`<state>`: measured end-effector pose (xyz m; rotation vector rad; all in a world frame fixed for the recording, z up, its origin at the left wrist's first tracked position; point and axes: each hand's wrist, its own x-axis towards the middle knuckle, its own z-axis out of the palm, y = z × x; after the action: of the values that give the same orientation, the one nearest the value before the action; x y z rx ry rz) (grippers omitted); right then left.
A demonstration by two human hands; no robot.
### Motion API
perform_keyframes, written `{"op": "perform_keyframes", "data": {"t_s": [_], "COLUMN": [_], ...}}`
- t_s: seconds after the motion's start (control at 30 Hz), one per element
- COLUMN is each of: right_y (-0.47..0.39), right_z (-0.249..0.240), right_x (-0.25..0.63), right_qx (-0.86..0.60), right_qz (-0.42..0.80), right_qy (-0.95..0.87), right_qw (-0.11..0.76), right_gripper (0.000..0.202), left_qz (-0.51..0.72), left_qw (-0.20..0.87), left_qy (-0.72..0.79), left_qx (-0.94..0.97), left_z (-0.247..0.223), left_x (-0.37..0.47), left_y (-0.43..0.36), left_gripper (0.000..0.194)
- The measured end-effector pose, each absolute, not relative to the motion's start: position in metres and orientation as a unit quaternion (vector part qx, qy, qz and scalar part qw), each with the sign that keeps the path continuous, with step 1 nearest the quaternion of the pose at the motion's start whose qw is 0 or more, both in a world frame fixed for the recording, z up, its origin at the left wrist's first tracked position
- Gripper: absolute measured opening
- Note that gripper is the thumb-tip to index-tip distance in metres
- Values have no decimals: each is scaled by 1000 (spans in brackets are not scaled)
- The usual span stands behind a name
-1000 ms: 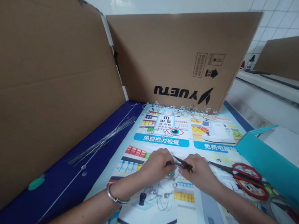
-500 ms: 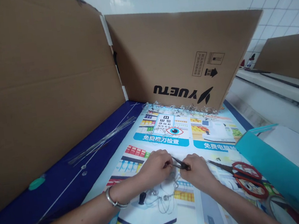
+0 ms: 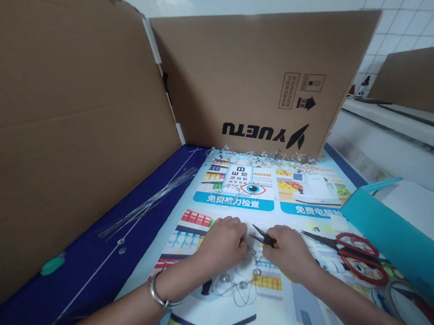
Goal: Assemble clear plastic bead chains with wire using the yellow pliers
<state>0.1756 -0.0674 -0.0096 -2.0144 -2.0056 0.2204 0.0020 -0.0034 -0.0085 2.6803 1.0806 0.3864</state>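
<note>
My left hand (image 3: 226, 241) is closed over the printed mat, fingertips pinched at its right side. Thin wire strung with clear beads (image 3: 243, 285) trails beneath it in loops, and the pinched end is hidden by the fingers. In my right hand (image 3: 290, 252) is a pair of dark needle-nose pliers (image 3: 267, 239), gripped near the handles, which the palm mostly covers. The plier jaws stand apart and point at my left hand, a small distance from it. Just right of that hand lie red-handled scissors (image 3: 359, 261).
Cardboard panels (image 3: 246, 74) wall in the back and left. Along the back one sits a row of beaded wire pieces (image 3: 272, 160). Straight wires (image 3: 148, 202) lie on the blue strip to the left. A turquoise box (image 3: 405, 245) and a tape roll (image 3: 410, 302) are at right.
The plier jaws have parted and moved slightly away from my left fingers. My left hand has shifted a little left, and the dangling beads have moved slightly.
</note>
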Motion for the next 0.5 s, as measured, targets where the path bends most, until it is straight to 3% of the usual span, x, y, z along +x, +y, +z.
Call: {"op": "perform_keyframes", "data": {"t_s": [0.5], "right_y": [-70], "right_z": [-19], "right_x": [185], "right_qx": [-687], "right_qz": [78], "right_qy": [-673], "right_qw": [261], "right_gripper": [9], "left_qz": [136], "left_qw": [191], "left_qy": [318], "left_qx": [919], "left_z": [3], "left_x": [-19], "left_y": [13], "left_gripper": [17]}}
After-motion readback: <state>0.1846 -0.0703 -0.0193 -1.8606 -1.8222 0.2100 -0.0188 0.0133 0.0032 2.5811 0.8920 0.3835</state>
